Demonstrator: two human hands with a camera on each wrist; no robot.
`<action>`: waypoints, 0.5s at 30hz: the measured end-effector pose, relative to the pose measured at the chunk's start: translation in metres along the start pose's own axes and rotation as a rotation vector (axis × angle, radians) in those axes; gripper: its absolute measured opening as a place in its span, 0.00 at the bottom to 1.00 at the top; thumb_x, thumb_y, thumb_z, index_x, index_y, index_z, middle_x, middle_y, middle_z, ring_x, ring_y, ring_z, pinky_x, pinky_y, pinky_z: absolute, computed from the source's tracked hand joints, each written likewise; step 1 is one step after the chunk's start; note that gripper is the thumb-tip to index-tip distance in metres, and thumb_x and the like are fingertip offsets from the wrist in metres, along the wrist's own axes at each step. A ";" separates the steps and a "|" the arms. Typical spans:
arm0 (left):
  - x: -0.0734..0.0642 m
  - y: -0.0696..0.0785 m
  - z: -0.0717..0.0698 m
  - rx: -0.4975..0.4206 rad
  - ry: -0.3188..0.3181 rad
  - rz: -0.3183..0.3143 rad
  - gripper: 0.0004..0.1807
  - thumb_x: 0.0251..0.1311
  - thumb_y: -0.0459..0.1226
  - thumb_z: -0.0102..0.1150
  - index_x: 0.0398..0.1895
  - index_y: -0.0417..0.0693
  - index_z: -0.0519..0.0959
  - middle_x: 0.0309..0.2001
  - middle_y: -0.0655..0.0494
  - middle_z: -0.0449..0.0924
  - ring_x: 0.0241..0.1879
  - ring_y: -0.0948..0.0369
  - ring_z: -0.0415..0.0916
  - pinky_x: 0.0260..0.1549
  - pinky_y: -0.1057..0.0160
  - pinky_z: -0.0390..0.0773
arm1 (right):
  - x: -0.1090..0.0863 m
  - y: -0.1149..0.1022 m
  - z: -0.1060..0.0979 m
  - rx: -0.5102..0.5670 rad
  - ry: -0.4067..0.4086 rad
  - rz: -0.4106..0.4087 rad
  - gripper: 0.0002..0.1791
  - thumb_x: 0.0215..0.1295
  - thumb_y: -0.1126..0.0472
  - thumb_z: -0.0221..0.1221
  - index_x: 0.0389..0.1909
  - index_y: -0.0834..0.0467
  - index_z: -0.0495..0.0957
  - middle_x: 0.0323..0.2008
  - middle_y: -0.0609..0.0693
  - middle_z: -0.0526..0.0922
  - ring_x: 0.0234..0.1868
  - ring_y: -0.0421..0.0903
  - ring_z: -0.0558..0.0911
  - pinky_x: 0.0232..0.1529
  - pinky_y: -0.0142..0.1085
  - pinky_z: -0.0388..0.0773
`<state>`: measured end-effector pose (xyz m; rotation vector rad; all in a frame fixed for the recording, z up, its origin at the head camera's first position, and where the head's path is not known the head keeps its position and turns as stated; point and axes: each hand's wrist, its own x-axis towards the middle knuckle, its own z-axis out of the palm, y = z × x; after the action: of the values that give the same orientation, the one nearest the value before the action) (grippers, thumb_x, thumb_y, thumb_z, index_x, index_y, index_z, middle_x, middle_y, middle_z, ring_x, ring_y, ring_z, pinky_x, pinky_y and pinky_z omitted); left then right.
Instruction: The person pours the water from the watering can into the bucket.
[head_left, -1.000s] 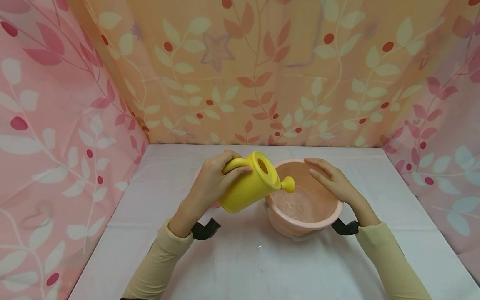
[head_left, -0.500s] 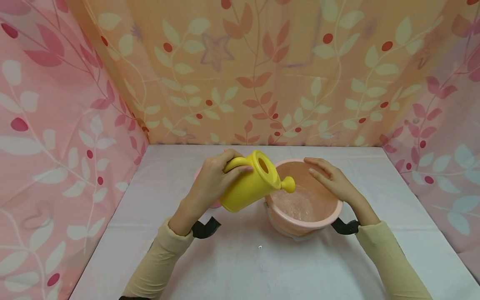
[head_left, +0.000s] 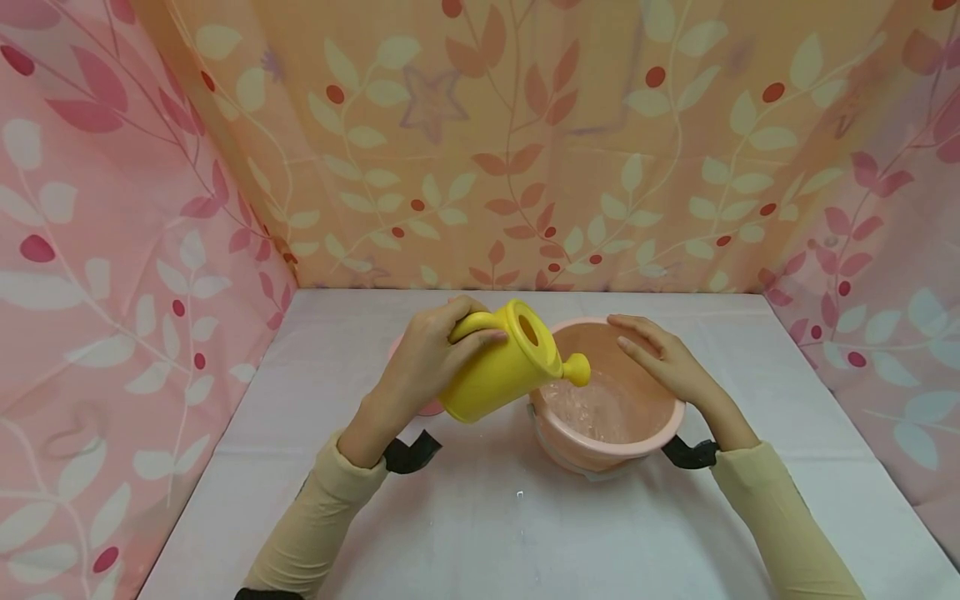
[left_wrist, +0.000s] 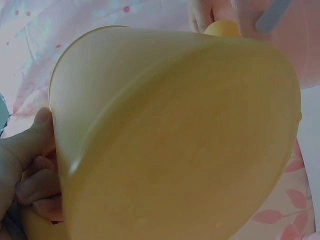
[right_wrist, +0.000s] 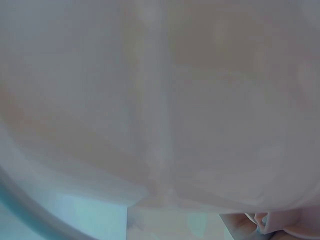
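My left hand (head_left: pixel 423 358) grips the handle of a yellow watering can (head_left: pixel 495 379). The can tilts to the right, its round spout over the near left of a pink bucket (head_left: pixel 611 449). Rippling water (head_left: pixel 592 408) lies inside the bucket; a falling stream is too faint to make out. My right hand (head_left: pixel 670 364) holds the bucket's far right rim, with one digit inside. Close up in the left wrist view, the watering can (left_wrist: pixel 175 140) fills most of the picture, with curled fingers (left_wrist: pixel 40 185) at its left. The right wrist view is mostly blurred bucket wall (right_wrist: pixel 215 140).
A pink object (head_left: pixel 431 409) stands on the white table (head_left: pixel 465 533), mostly hidden behind my left hand and the can. Small water drops (head_left: pixel 520 494) dot the tabletop in front. Floral cloth walls (head_left: pixel 420 167) enclose the back and both sides.
The watering can has risen very slightly at its base, tilting a little further. Ripples in the bucket's water keep shifting. My right hand and the bucket stay in place.
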<state>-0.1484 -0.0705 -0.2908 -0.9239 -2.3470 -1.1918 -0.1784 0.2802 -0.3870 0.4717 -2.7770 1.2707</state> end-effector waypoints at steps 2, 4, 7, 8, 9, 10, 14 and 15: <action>0.000 0.000 0.000 0.001 -0.003 -0.002 0.13 0.52 0.44 0.65 0.36 0.47 0.76 0.27 0.59 0.76 0.24 0.66 0.71 0.26 0.69 0.75 | 0.000 0.000 0.000 0.001 0.000 -0.003 0.22 0.68 0.55 0.52 0.63 0.48 0.67 0.64 0.49 0.66 0.67 0.52 0.61 0.62 0.58 0.57; 0.001 0.000 0.000 0.000 -0.005 -0.003 0.14 0.52 0.44 0.65 0.36 0.47 0.76 0.28 0.59 0.77 0.25 0.66 0.71 0.26 0.69 0.75 | 0.000 0.000 0.000 0.002 0.001 -0.008 0.22 0.68 0.56 0.53 0.62 0.49 0.67 0.63 0.49 0.66 0.67 0.51 0.61 0.63 0.58 0.57; 0.001 0.000 -0.001 -0.001 -0.004 0.000 0.14 0.52 0.44 0.65 0.36 0.47 0.76 0.28 0.59 0.77 0.25 0.66 0.71 0.27 0.69 0.75 | 0.000 0.000 0.000 0.002 0.004 -0.011 0.22 0.68 0.56 0.53 0.62 0.48 0.67 0.63 0.49 0.67 0.67 0.51 0.61 0.63 0.57 0.56; 0.001 0.000 -0.001 -0.002 -0.004 0.002 0.14 0.52 0.44 0.65 0.36 0.47 0.76 0.28 0.59 0.77 0.25 0.67 0.71 0.27 0.69 0.75 | 0.000 0.000 0.000 0.003 0.004 -0.011 0.22 0.68 0.55 0.53 0.62 0.48 0.67 0.63 0.49 0.67 0.67 0.51 0.61 0.63 0.57 0.56; 0.001 0.000 -0.001 -0.004 -0.004 0.005 0.14 0.52 0.44 0.65 0.36 0.47 0.76 0.28 0.59 0.77 0.25 0.66 0.71 0.27 0.69 0.75 | 0.000 0.001 0.000 0.002 0.004 -0.009 0.22 0.68 0.55 0.53 0.62 0.48 0.67 0.63 0.49 0.67 0.67 0.51 0.61 0.63 0.57 0.56; 0.001 0.000 -0.001 -0.005 -0.003 0.007 0.14 0.52 0.44 0.65 0.36 0.47 0.76 0.28 0.59 0.77 0.25 0.66 0.71 0.27 0.69 0.75 | 0.000 0.001 0.000 0.002 0.004 -0.008 0.22 0.68 0.55 0.53 0.62 0.48 0.67 0.63 0.49 0.67 0.67 0.51 0.61 0.63 0.57 0.56; 0.002 0.000 0.000 -0.009 -0.006 0.015 0.13 0.52 0.45 0.65 0.35 0.48 0.76 0.28 0.60 0.77 0.25 0.67 0.71 0.27 0.69 0.75 | 0.000 0.001 0.000 0.006 0.001 -0.009 0.22 0.68 0.56 0.53 0.62 0.49 0.67 0.63 0.49 0.67 0.67 0.52 0.61 0.63 0.58 0.56; 0.002 0.000 0.000 -0.010 -0.007 0.016 0.13 0.52 0.45 0.65 0.35 0.48 0.76 0.28 0.60 0.76 0.25 0.67 0.71 0.27 0.69 0.75 | 0.000 0.001 0.000 0.007 0.002 -0.010 0.22 0.68 0.56 0.53 0.62 0.49 0.67 0.63 0.49 0.67 0.67 0.52 0.61 0.63 0.58 0.56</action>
<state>-0.1500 -0.0703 -0.2899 -0.9495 -2.3369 -1.1965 -0.1790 0.2808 -0.3877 0.4838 -2.7661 1.2791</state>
